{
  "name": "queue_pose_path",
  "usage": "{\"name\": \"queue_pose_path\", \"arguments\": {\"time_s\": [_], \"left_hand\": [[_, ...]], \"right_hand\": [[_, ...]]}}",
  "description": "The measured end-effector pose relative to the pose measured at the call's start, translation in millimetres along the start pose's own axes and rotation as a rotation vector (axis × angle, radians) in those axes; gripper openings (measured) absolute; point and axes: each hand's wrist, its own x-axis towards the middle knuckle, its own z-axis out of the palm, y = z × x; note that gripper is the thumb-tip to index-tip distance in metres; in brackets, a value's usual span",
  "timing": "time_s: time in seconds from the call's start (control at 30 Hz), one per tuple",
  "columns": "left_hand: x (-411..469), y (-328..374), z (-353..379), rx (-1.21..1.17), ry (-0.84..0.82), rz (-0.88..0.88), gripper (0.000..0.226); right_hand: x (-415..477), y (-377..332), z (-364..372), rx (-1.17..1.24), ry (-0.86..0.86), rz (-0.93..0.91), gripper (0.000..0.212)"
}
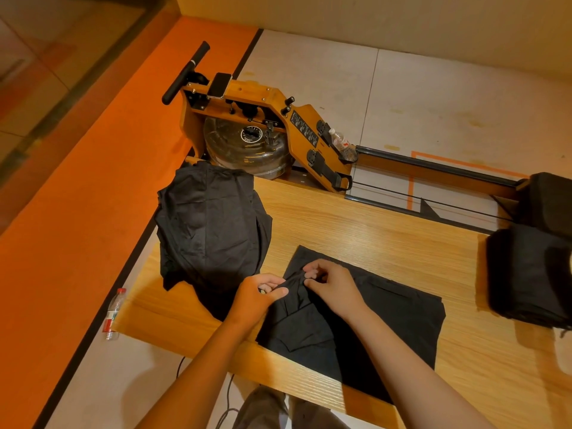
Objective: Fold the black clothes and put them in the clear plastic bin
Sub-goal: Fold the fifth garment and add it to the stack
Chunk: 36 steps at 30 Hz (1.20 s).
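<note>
On wooden table, left hand and right hand pinch black garment fold between them

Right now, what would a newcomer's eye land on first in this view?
The left hand and right hand pinch a fold of the garment spread on the table, centre foreground. A rumpled pile of black clothes lies on the table's far-left corner, and a wooden rower stands behind it.
</note>
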Motion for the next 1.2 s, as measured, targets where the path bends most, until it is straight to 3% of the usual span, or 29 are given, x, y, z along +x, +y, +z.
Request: {"name": "queue_pose_path", "arguments": {"time_s": [0.27, 0.43, 0.57, 0.9, 1.03, 1.2], "left_hand": [[-1, -1, 0, 0.022, -0.003, 0.009, 0.016], [1, -3, 0, 0.05, 0.035, 0.032, 0.018], [3, -7, 2, 0.046, 0.059, 0.028, 0.007], [8, -10, 2, 0.072, 0.078, 0.002, 0.019], [19, -10, 1, 0.173, 0.154, 0.026, 0.022], [35, 4, 4, 0.359, 0.159, 0.069, 0.009]], "right_hand": [[-1, -2, 4, -0.073, -0.036, -0.064, 0.011], [-3, -5, 0, -0.072, -0.002, -0.078, 0.023], [0, -6, -10, -0.101, 0.007, -0.112, 0.017], [11, -12, -18, -0.286, -0.023, -0.163, 0.006], [14, -8, -10, -0.384, 0.055, -0.139, 0.011], [9, -4, -20, -0.287, 0.244, -0.11, 0.03]]}}
